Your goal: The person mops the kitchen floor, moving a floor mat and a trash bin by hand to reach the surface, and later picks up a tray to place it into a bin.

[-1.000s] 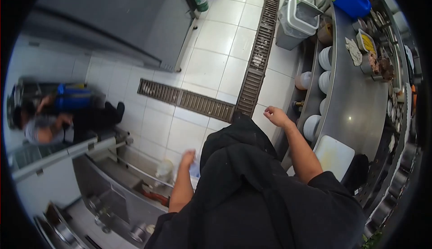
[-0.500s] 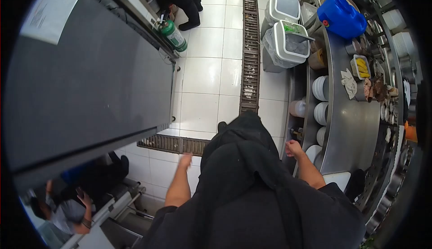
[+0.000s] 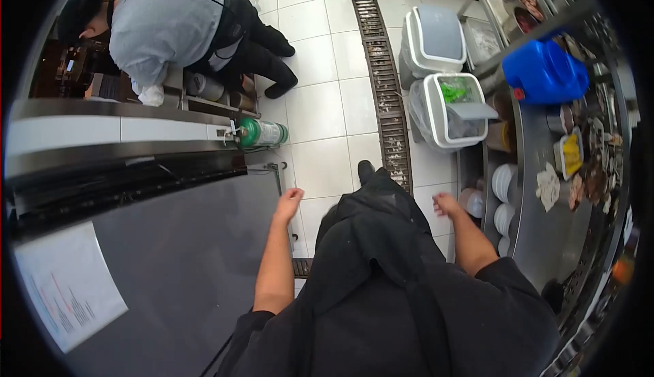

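The big dark grey metal cabinet (image 3: 170,261) fills 8 o'clock, and the long curved stainless-steel surface (image 3: 538,234) runs down 3 o'clock, with white tiled floor (image 3: 320,166) between them. A person in a grey shirt (image 3: 167,22) bends at 11 o'clock. A stack of white plates (image 3: 505,183) sits on the shelf under the surface. The left hand (image 3: 287,203) hangs just beside the cabinet's corner, fingers loosely together and empty. The right hand (image 3: 446,204), loosely curled and also empty, is near the plates. By the look of it, nothing is picked up or touched yet.

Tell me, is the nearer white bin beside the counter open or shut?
Open. The nearer white bin has its grey lid flap tipped up, and green scraps show inside.
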`<state>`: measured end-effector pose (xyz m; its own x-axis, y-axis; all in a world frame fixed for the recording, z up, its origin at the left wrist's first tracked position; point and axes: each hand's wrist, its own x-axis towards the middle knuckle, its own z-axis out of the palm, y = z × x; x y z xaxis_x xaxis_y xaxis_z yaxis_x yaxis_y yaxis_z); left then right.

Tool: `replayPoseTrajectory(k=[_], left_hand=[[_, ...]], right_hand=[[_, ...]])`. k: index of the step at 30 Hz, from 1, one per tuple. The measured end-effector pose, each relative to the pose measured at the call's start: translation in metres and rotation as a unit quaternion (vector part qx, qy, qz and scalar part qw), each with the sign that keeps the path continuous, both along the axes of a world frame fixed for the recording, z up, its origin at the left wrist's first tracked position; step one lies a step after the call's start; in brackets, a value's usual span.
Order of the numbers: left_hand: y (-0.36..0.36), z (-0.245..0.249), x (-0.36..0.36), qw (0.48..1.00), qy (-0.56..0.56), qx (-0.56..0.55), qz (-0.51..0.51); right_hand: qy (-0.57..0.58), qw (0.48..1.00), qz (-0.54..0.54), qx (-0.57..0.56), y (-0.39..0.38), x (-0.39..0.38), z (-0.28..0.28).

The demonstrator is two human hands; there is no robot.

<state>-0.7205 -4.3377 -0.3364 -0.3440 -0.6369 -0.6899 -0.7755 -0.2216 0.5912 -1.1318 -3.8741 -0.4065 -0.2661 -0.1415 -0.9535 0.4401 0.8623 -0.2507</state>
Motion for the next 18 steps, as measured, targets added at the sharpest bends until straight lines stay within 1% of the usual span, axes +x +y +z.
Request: replayPoseTrajectory(k=[1,2,3,5,6,7,8,10,11,12,13,15,16,17,18], left_hand=[[0.004,-0.010,-0.001,0.999,-0.010,-0.037,-0.038],[0.005,-0.022,-0.002,1.000,-0.007,-0.011,0.001],[0.006,-0.031,-0.003,0.999,-0.002,0.015,0.041],[-0.001,-0.036,-0.001,0.985,-0.094,0.126,0.070],[-0.003,-0.033,-0.002,0.975,-0.154,0.153,0.038],[0.005,-0.056,0.021,0.978,-0.125,0.166,-0.007],[0.006,-0.068,0.023,0.974,-0.130,0.186,-0.022],[-0.009,-0.076,0.001,0.942,-0.201,0.265,0.035],[-0.023,-0.080,-0.010,0.920,-0.241,0.301,0.063],[-0.042,-0.090,-0.026,0.904,-0.258,0.330,0.083],[-0.062,-0.099,-0.044,0.892,-0.255,0.360,0.101],[-0.125,-0.135,-0.067,0.848,-0.208,0.455,0.176],[-0.168,-0.137,-0.091,0.923,-0.169,0.327,-0.112],[-0.205,-0.129,-0.147,0.935,-0.265,0.229,-0.053],[-0.248,-0.132,-0.182,0.962,-0.208,0.167,-0.064]], right_hand=[[0.023,0.999,0.035,-0.015,-0.042,-0.030,-0.003],[0.050,0.996,0.072,-0.031,-0.086,-0.065,-0.004],[0.079,0.994,0.052,-0.054,-0.134,-0.095,0.003],[0.121,0.986,0.016,-0.110,-0.224,-0.138,0.034],[0.134,0.981,0.001,-0.143,-0.269,-0.158,0.053],[0.150,0.973,-0.014,-0.176,-0.313,-0.183,0.071],[0.167,0.969,0.012,-0.182,-0.351,-0.202,0.084],[0.195,0.961,0.067,-0.185,-0.401,-0.232,0.100],[0.200,0.961,0.081,-0.175,-0.412,-0.236,0.103],[0.217,0.956,0.098,-0.173,-0.427,-0.251,0.106],[0.231,0.951,0.118,-0.168,-0.437,-0.266,0.112],[0.209,0.958,0.095,-0.169,-0.438,-0.276,0.110],[0.202,0.961,0.115,-0.150,-0.428,-0.285,0.097],[0.196,0.963,0.132,-0.133,-0.417,-0.295,0.088],[0.159,0.978,0.084,-0.106,-0.415,-0.300,0.092]])
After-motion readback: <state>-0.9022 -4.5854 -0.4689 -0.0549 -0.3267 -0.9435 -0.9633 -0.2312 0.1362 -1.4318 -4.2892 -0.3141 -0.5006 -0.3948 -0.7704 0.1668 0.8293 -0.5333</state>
